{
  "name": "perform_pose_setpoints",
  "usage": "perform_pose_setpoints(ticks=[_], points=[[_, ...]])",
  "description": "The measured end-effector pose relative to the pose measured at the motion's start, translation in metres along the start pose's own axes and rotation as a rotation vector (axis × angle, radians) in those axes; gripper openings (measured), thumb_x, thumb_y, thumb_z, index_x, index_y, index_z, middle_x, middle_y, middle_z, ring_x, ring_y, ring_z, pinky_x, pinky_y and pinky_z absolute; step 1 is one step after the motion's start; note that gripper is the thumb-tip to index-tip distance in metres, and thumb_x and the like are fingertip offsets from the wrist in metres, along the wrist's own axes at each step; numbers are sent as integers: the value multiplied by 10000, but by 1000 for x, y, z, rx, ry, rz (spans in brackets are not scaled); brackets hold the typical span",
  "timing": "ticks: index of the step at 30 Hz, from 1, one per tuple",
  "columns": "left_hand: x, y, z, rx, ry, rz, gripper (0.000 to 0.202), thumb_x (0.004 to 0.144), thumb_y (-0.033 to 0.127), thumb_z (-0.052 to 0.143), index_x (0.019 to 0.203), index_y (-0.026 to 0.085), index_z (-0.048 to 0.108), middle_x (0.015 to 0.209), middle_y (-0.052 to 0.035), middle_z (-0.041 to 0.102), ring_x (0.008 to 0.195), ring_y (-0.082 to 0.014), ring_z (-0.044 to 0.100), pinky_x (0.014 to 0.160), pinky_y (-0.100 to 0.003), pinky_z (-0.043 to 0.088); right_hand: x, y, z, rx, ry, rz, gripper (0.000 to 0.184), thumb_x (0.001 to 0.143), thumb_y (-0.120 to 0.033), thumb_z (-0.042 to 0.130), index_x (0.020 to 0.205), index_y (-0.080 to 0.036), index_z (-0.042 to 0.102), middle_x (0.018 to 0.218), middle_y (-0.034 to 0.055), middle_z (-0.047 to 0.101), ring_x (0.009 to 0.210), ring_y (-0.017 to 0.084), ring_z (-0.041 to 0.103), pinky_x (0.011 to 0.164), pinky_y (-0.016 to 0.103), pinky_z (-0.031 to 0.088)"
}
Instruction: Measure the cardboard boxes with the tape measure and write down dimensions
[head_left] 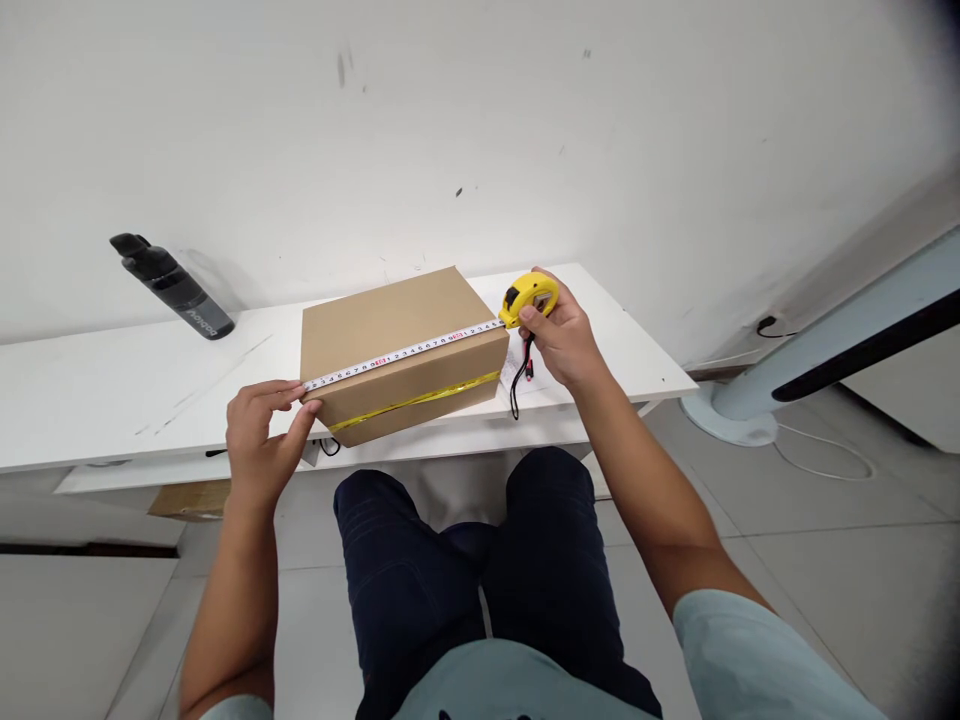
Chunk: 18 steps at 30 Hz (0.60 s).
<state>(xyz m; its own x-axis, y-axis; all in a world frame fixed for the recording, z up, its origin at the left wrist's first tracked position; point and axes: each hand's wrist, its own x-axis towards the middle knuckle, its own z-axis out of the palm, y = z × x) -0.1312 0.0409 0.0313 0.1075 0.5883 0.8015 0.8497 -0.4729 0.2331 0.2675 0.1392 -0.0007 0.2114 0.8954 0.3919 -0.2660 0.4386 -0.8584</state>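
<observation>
A closed brown cardboard box (390,310) rests on the white table, with yellow tape along its near side. Stretched over its top, close to the front edge, is the white blade of a yellow tape measure (537,292). My right hand (564,335) grips the case at the box's right end, and a black wrist strap dangles below it. At the left front corner, the fingers of my left hand (264,430) pinch the blade's end against the box.
A dark bottle (174,287) stands on the white table (112,390) at the left, near the wall. Some paper and a small red-and-black item (529,370) lie by the box's right end. A tower-shaped appliance (787,370) stands on the floor at right.
</observation>
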Motion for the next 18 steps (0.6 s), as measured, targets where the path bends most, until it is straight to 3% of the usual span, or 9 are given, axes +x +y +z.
perform_pose_setpoints(ticks=[7, 11, 14, 18], points=[[1, 1, -2, 61, 48, 46, 166, 946, 395, 719, 886, 259, 645, 906, -39, 769, 934, -231, 734, 901, -464, 556, 5, -3, 1, -3, -15, 5, 783, 597, -579, 961, 1281, -341, 664, 1063, 5, 700, 910, 193, 660, 725, 331, 569], [-12, 7, -12, 121, 146, 172, 128, 902, 292, 776, 935, 287, 652, 892, -9, 767, 874, -221, 726, 944, -483, 540, -22, -23, 6, 30, 75, -119, 626, 641, -558, 935, 1168, -334, 682, 1086, 12, 694, 995, 223, 681, 861, 390, 589], [-26, 37, -16, 48, 253, 211, 252, 852, 203, 815, 1001, 299, 636, 905, 11, 756, 850, -204, 709, 973, -485, 552, -71, -40, 14, 38, 193, -189, 531, 671, -531, 910, 1101, -332, 669, 1058, 14, 677, 972, 225, 676, 886, 413, 589], [-40, 95, 0, -82, 61, 304, 246, 881, 190, 793, 1011, 302, 616, 841, 43, 754, 751, -166, 691, 964, -445, 545, -138, -42, 31, 68, 276, 6, 491, 698, -463, 899, 1105, -334, 657, 969, -1, 683, 838, 199, 659, 752, 365, 592]])
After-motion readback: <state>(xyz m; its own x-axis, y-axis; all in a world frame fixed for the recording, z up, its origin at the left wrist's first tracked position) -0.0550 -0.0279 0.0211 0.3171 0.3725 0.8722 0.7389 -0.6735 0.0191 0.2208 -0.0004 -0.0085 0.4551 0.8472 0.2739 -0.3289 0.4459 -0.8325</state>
